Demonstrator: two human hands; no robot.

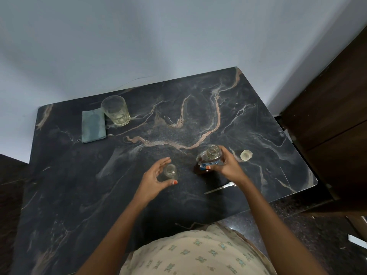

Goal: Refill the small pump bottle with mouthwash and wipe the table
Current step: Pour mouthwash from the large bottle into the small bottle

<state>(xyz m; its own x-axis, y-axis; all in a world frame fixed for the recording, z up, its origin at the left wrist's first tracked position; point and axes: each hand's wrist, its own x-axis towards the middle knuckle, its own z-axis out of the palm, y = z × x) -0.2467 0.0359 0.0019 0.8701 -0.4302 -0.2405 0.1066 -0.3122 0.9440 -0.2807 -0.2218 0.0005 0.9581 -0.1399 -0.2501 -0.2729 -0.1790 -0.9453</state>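
Note:
A small clear bottle [170,171] stands uncapped on the dark marble table [198,116], and my left hand [155,178] curls around it, thumb and fingers at its sides. My right hand [228,163] grips the mouthwash bottle [208,158], which holds amber liquid, has a blue label and an open mouth, and stands upright on the table. The white pump head [220,187] with its tube lies flat near my right wrist. The mouthwash cap [245,155] sits to the right of the big bottle.
A folded grey cloth [93,126] lies at the far left, with a drinking glass [116,111] holding a little pale liquid beside it. A wall runs behind the table. A dark wooden cabinet [327,106] stands at the right.

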